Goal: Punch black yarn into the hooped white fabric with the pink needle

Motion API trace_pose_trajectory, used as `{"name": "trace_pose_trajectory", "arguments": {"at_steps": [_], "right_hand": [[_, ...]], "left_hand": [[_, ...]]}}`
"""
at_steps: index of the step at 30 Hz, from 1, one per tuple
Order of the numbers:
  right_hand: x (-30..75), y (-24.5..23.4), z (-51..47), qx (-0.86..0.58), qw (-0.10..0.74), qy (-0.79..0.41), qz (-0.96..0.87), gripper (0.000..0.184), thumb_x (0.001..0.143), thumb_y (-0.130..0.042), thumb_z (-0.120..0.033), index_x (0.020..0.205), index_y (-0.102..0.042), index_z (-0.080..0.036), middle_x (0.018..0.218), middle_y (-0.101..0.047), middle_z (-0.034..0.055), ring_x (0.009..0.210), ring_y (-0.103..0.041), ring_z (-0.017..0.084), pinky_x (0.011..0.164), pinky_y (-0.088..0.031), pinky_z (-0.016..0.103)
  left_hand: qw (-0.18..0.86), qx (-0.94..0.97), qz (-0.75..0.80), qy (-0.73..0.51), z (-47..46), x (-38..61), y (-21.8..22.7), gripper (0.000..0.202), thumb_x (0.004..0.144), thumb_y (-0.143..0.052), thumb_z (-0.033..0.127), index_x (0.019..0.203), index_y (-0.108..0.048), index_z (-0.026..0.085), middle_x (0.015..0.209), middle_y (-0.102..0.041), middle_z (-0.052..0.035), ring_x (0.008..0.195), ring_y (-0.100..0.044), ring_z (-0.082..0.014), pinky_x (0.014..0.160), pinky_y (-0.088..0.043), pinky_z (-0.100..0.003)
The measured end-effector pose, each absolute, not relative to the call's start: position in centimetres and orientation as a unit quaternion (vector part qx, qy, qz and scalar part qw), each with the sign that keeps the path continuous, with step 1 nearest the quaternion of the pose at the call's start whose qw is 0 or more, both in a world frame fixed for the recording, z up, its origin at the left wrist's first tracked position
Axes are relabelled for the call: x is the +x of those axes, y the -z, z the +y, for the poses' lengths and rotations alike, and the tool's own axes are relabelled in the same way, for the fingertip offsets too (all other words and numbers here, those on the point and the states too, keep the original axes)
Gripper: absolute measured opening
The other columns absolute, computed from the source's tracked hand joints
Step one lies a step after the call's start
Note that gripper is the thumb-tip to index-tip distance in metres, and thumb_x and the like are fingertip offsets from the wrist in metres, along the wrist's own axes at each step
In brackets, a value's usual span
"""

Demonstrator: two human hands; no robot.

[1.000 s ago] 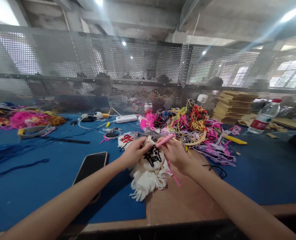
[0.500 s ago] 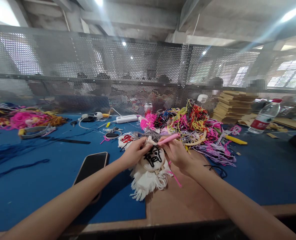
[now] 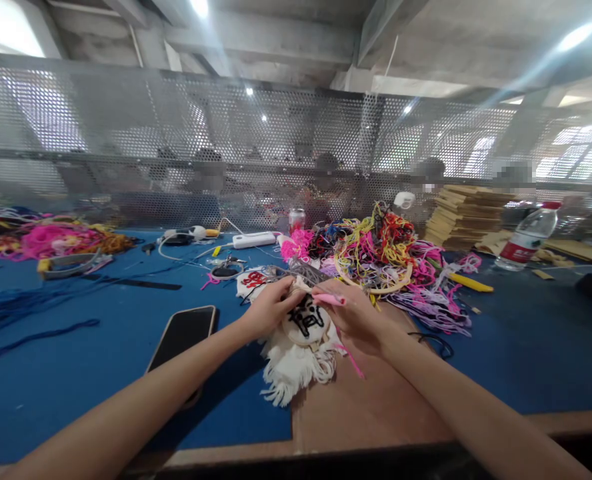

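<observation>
My left hand is closed on the upper left edge of a small embroidery hoop. White cloth with a fringed lower edge is stretched in it, and a thick black yarn design shows on the cloth. At the hoop's upper right, my right hand is closed around a pink pen-shaped punch needle. Its tip, by the left fingertips, is too small to make out. A pink strand hangs below the right hand.
Tangled yarn lies behind the hands, with a bare hoop on it. A phone lies left of the hoop. A water bottle stands at the right, near stacked brown sheets. A perforated screen closes the back.
My right hand has turned and lowered slightly. The pink punch needle, which pointed up to the right, now tilts down and looks shorter. My left hand has hardly moved.
</observation>
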State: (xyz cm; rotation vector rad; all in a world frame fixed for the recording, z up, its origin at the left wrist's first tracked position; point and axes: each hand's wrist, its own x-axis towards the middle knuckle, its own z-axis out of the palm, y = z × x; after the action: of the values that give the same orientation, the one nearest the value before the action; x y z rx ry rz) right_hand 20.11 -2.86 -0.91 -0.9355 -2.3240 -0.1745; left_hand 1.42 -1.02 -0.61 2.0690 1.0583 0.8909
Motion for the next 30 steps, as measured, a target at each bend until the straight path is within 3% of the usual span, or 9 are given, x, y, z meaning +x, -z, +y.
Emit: {"name": "trace_pose_trajectory", "arguments": {"at_steps": [4,16,26,30], "right_hand": [[20.1,0.9,-2.7,-0.315,0.260,0.141,-0.902,0.016,0.087,-0.039,-0.018,0.087,-0.054,-0.014,0.081,-0.060,0.0082,0.073,-0.053,0.017,0.062,-0.042,0.027],[19.6,0.2,-3.7,-0.336,0.366,0.042,-0.867,0.009,0.086,-0.044,-0.022,0.085,-0.053,-0.018,0.081,-0.061,0.0049,0.074,-0.054,0.015,0.066,-0.043,0.026],[19.6,0.3,-3.1,-0.320,0.326,0.059,-0.888,0.012,0.085,-0.044,-0.021,0.077,-0.053,-0.017,0.079,-0.058,0.0066,0.073,-0.050,0.016,0.066,-0.042,0.027],[19.5,1.0,-2.8,-0.319,0.388,0.038,-0.864,0.011,0.085,-0.046,-0.023,0.083,-0.055,-0.017,0.082,-0.061,0.0064,0.077,-0.054,0.016,0.070,-0.044,0.028]], "left_hand": [[0.261,0.815,0.401,-0.327,-0.8,1.3,0.9,0.024,0.083,-0.040,0.037,0.069,-0.043,0.017,0.059,-0.040,0.0050,0.054,-0.036,-0.0100,0.050,-0.027,-0.022],[0.209,0.836,0.407,-0.301,-0.8,1.1,0.8,0.026,0.084,-0.038,0.038,0.067,-0.039,0.019,0.056,-0.037,0.0057,0.053,-0.035,-0.0108,0.050,-0.024,-0.023],[0.181,0.845,0.413,-0.288,-1.0,1.4,0.6,0.022,0.084,-0.038,0.034,0.070,-0.042,0.018,0.059,-0.044,0.0042,0.057,-0.040,-0.0122,0.053,-0.026,-0.023],[0.187,0.844,0.410,-0.290,-1.0,1.4,0.7,0.024,0.085,-0.037,0.036,0.069,-0.041,0.019,0.058,-0.041,0.0047,0.055,-0.039,-0.0120,0.052,-0.026,-0.023]]}}
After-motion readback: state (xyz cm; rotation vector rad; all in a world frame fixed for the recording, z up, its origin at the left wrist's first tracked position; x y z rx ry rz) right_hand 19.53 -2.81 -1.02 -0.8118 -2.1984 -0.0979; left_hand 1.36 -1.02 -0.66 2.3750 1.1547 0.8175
